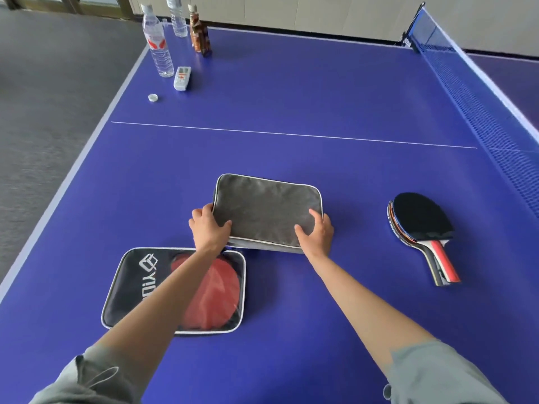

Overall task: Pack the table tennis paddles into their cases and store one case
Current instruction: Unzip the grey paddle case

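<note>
A grey rectangular paddle case (262, 208) lies flat in the middle of the blue table (291, 91). My left hand (208, 227) grips its near left corner, thumb on top. My right hand (316, 231) grips its near right edge. Nearer to me on the left lies a black case (131, 287) with a clear window, through which a red paddle (218, 295) shows; my left forearm crosses over it. To the right, apart from both hands, a stack of paddles (420, 220) rests on the table, black rubber up, red-and-black handles pointing toward me.
At the far left corner stand two clear water bottles (159, 45) (177, 17) and a brown drink bottle (199, 32), with a white remote (182, 78) and a loose bottle cap (152, 97) beside them. The net (478, 86) runs along the right. The table's left edge drops to grey floor.
</note>
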Demonstrator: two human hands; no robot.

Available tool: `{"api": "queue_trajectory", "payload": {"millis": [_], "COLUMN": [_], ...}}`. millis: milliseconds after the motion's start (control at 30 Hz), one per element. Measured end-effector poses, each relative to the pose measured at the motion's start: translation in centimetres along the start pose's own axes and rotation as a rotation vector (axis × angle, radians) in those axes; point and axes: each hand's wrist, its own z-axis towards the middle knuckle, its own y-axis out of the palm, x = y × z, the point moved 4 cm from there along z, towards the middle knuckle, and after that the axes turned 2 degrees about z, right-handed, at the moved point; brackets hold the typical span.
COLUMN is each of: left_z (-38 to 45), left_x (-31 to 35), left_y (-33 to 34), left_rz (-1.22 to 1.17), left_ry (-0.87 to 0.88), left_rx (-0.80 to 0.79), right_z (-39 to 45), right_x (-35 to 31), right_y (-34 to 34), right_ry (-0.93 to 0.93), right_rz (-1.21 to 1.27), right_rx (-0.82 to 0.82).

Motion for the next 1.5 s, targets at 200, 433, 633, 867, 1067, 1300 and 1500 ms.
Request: {"api": "queue_trajectory", "payload": {"millis": [200, 433, 633, 867, 1067, 1300, 1500], "left_z": [-8.8, -18.9, -21.8, -23.4, -24.8, -23.4, -22.8], "left_x": [0.9, -1.5, -2.7, -3.3, -5.1, -5.9, -6.3], "left_y": [5.6, 10.3, 11.5, 11.3, 11.3, 11.0, 10.3], "left_rz": [-0.093, -0.38, -0.37, -0.363, -0.314, -0.21, 0.037], "left_ry": [0.042, -0.111, -0.109, -0.036, -0.03, -0.075, 0.139], "left_rx": [-0.121, -0.138, -0.072, -0.047, -0.091, -0.084, -0.139], "right_z": [-3.1, -5.4, -7.1, -8.8, -11.3, -10.9, -11.1], "right_x": [8.0, 14.9, 16.4, 12.9, 12.2, 13.7, 13.6], "right_y": [-7.4, -12.5, -13.2, -10.0, -5.6, -5.9, -5.8], "right_ry": [0.077, 0.04, -0.101, -0.315, -0.479, -0.508, -0.537], "right_rz": [0.04, -0.018, -0.131, -0.367, -0.492, -0.563, -0.605], "right_rx": [0.064, -0.021, -0.092, -0.122, -0.352, -0.405, -0.357]}}
